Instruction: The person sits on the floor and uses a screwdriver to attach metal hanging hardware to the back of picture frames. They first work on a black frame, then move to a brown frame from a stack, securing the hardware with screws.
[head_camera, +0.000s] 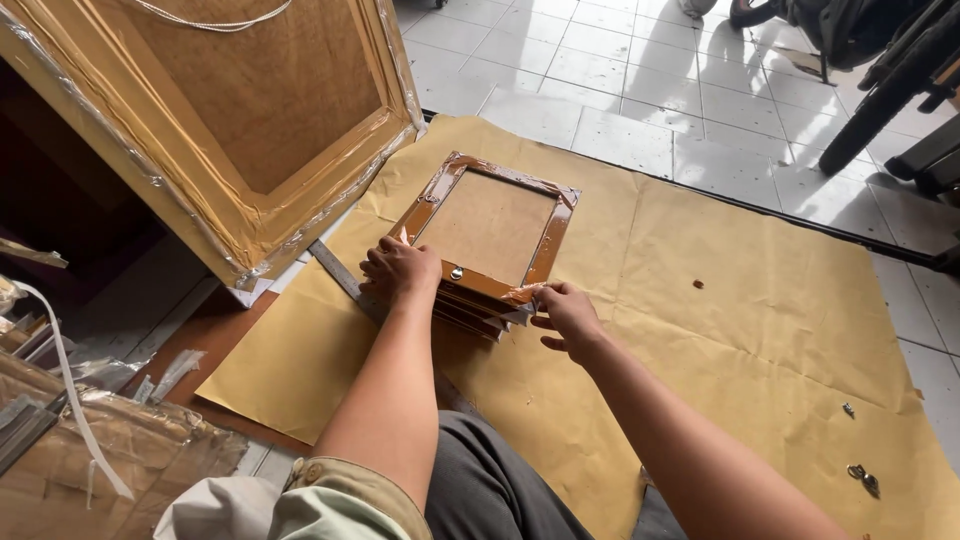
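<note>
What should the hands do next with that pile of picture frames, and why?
Probably nudge the stack of picture frames square. The lower frames stick out unevenly at the near corner, the left hand steadies the near left corner, and the right hand is pinching the near right corner, where the brown tape looks crumpled.

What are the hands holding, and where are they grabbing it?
A stack of small picture frames, lying face down on brown paper. The left hand grips the near left corner; the right hand pinches the near right corner.
</note>
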